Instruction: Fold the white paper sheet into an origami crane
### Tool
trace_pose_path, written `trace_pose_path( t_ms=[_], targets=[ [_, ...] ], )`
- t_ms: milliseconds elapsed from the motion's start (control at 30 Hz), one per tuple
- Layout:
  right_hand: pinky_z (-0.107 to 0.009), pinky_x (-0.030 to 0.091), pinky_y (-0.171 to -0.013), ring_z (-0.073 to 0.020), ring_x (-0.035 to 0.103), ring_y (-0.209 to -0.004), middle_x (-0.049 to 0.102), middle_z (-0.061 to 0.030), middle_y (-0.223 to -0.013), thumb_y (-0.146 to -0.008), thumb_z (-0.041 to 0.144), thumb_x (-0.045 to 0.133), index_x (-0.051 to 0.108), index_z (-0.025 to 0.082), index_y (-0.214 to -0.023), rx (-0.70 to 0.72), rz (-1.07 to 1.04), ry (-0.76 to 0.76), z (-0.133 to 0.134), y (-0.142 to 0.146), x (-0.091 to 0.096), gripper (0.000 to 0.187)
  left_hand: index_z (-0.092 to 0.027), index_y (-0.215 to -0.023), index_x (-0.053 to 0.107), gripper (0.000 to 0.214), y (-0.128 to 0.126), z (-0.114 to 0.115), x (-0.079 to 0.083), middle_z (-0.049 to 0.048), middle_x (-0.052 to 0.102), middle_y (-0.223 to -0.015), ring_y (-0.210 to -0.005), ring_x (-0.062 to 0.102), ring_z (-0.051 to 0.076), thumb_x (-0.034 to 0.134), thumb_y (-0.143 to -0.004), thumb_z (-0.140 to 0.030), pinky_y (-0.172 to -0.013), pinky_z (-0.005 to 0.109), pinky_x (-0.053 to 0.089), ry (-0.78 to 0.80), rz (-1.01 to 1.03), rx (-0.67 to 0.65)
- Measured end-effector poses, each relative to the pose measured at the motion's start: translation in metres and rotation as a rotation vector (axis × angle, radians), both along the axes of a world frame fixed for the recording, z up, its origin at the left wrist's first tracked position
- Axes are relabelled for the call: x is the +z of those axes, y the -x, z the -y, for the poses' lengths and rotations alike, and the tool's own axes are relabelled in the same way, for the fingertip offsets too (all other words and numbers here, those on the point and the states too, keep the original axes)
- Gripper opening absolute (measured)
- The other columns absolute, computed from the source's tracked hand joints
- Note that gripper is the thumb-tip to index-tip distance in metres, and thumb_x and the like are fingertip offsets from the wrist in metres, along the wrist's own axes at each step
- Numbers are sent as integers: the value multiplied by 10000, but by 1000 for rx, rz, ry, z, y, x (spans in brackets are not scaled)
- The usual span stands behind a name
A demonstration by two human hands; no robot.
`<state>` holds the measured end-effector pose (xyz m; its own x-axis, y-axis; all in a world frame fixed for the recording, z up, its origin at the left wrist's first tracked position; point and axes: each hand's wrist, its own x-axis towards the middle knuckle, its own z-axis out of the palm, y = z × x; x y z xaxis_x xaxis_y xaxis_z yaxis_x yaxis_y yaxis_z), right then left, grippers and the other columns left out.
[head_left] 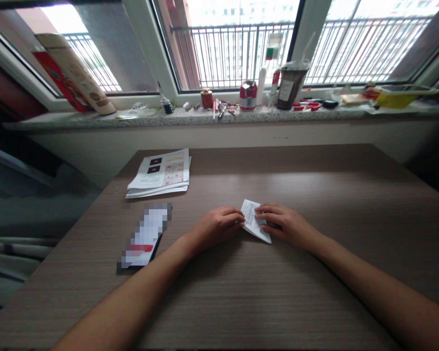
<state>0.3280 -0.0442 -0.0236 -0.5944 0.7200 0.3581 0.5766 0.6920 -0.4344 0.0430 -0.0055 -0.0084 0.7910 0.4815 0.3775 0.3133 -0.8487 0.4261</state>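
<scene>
A small folded sheet of printed paper [254, 219] is between my two hands, just above or on the brown table [314, 292]. Its folded edge runs down to a pointed corner at the lower right. My left hand [221, 223] has its fingers curled together and pinches the paper's left edge; its thumb is mostly hidden. From the other side, my right hand [287, 224] lays spread fingertips on the printed face, with gaps showing between the fingers.
A phone [146, 236] with a blurred screen lies left of my left forearm. Behind it rests a stack of printed sheets [161, 170]. Along the granite windowsill [131, 121] stand a red can [248, 95], a dark drink cup [290, 87], a yellow container [395, 97] and several small tools.
</scene>
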Motion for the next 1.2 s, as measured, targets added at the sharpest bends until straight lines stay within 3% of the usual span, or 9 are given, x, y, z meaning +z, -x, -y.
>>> trace_pose_path(
  t_ms=[133, 300, 467, 700, 1000, 1200],
  targets=[
    [-486, 545, -1050, -283, 636, -1260, 687, -92, -1345, -981, 278, 657, 725, 271, -1225, -4, -1, -9, 0, 0, -1, 253, -176, -1071, 688, 155, 0, 2, 4, 92, 710, -1083, -976, 696, 184, 557, -1033, -248, -875, 316, 572, 107, 43, -27],
    [-490, 551, -1042, -286, 643, -1255, 681, -102, -1356, -976, 240, 647, 728, 282, -1248, 11, -12, -31, 3, 0, 2, 287, -189, -1169, 680, 217, 3, 0, 4, 102, 698, -1151, -1032, 682, 185, 560, -991, -155, -910, 320, 561, 124, 53, -82],
    [-521, 519, -1079, -295, 604, -1306, 637, -101, -1420, -938, 260, 688, 665, 293, -1352, 58, 25, -2, 7, -2, 5, 415, -191, -1061, 707, 117, -4, -5, 0, 63, 713, -987, -902, 671, 182, 613, -990, -199, -825, 316, 543, 101, 50, 63],
    [-523, 500, -1103, -300, 591, -1333, 658, -103, -1400, -898, 259, 755, 685, 280, -1292, 37, 3, 39, 6, -2, 2, 401, -192, -1027, 697, 122, -20, -4, 8, 16, 692, -864, -740, 624, 155, 645, -970, -286, -681, 269, 498, 350, 31, 201],
    [-508, 531, -1063, -291, 607, -1294, 647, -111, -1386, -965, 277, 667, 713, 270, -1252, 31, 14, 24, 9, 0, 5, 290, -195, -992, 705, 108, -36, -7, -1, 40, 697, -925, -816, 645, 182, 639, -950, -268, -737, 288, 507, 295, 30, 318],
    [-518, 510, -1085, -306, 587, -1308, 634, -114, -1391, -941, 344, 703, 688, 274, -1291, 38, 27, 34, 11, 1, 8, 357, -208, -1011, 712, 113, -37, -4, 5, 40, 649, -944, -804, 641, 182, 662, -935, -274, -735, 294, 509, 279, -26, 367]
  ],
)
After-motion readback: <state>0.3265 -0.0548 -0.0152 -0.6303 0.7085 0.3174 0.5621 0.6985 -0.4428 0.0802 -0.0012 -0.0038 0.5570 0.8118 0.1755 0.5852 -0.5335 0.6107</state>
